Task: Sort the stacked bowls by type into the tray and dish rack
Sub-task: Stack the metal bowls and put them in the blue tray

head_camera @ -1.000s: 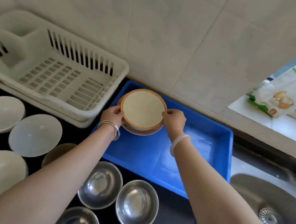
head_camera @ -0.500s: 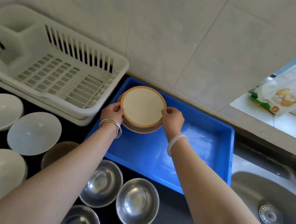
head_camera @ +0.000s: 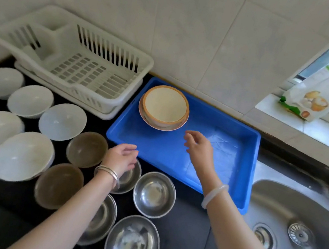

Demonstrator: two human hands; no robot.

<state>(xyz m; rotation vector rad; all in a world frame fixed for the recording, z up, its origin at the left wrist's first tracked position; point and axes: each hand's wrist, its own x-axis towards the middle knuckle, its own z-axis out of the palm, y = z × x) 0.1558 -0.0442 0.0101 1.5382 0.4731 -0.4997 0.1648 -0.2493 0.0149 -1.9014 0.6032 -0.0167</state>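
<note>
Our left hand (head_camera: 120, 157) and right hand (head_camera: 198, 149) hang loose, holding nothing; a careless reach could clatter the crowded steel bowls (head_camera: 154, 194) together.

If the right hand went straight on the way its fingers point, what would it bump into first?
Probably the cream bowl in the blue tray; the right hand points toward it, though height is unclear.

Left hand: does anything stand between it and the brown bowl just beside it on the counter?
Nothing visible does. The left hand is open above a steel bowl, and the brown bowl sits upright directly to its left, with no object between them.
</note>
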